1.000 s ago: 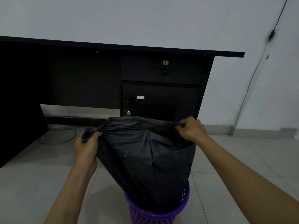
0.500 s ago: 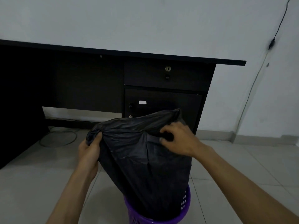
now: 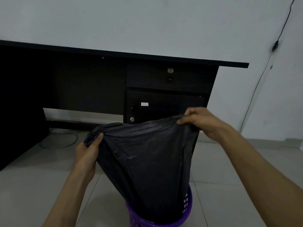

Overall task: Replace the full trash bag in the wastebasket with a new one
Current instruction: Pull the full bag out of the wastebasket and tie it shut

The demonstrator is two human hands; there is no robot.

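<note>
- Trash bag [image 3: 147, 161]: black thin film, matte, faintly creased. The top edge is stretched taut between the two hands. The lower part is sunk in the purple wastebasket [image 3: 188, 210], which stands on the tiled floor [image 3: 32, 185] in front of a dark desk [image 3: 164, 76].
- Left hand [image 3: 87, 150]: the fingers are curled and clamped on a bunched corner of the bag's top edge, on the left side.
- Right hand [image 3: 202, 122]: thumb and fingertips are pinched together on the top edge, on the right side. It is held higher than the left hand.
- The contents are not seen. Whether the mouth is open or closed cannot be told from this angle.
- Risk 1: the film is judged thin. A tear at either grip point is likely if the pull is made sharply or heavy weight hangs below.
- Risk 2: the wastebasket looks light. It may be dragged up or tipped over if the film is caught against its perforated wall.
- Risk 3: with the hands at uneven heights, the lower left corner may slip from the grip. Anything inside would then be spilled onto the floor.
</note>
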